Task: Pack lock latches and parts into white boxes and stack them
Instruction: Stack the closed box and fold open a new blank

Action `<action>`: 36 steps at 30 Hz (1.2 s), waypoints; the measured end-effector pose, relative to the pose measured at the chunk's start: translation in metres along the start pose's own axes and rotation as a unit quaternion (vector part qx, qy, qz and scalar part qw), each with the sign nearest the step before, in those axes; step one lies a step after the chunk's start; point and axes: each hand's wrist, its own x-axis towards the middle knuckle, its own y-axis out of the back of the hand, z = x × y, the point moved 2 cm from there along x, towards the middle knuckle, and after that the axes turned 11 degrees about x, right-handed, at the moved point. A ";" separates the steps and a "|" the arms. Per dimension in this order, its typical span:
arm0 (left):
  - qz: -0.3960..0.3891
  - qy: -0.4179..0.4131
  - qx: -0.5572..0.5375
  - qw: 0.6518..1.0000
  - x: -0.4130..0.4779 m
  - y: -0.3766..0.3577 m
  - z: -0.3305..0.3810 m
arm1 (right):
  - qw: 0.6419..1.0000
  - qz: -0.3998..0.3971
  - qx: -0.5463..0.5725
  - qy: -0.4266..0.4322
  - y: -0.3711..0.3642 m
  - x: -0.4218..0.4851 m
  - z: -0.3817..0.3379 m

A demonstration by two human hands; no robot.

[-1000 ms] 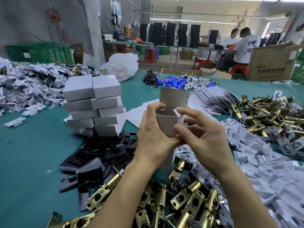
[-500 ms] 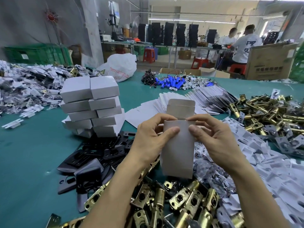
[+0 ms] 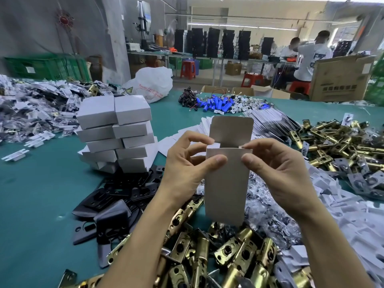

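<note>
- Teal-covered table [image 3: 37, 204] is spanning the whole frame, and a stack of closed boxes [image 3: 116, 132] is standing left of centre, well apart from the hands.
- Brass latches [image 3: 207, 256] are lying heaped along the lower edge, with black plates [image 3: 116, 196] at lower left.
- One white box [image 3: 225, 183] is hanging upright at frame centre above the latch heap, its lid flap [image 3: 230, 129] standing open at the top.
- Handling, as a judgement: the box is thin card, so it is light, stiff only along its folds and easily creased. Hold it at the upper corners beside the mouth, not mid-panel, where a squeeze would be bowing the wall.
- Left hand [image 3: 187, 173] is pinching the upper left corner, with the thumb pressing the front panel and the forefinger curling over the side tab [image 3: 214, 145].
- Right hand [image 3: 278, 175] is mirroring this at the upper right corner, fingers clamped on card.
- Change: one second ago the box was bowed into a rounded tube. It is now showing a flat, squared face and sitting lower in the frame. Both tabs are now showing under the fingertips.
</note>
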 end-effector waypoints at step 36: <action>-0.037 0.006 -0.018 0.999 -0.002 -0.012 -0.003 | 0.995 0.034 -0.080 0.046 -0.007 0.004 -0.011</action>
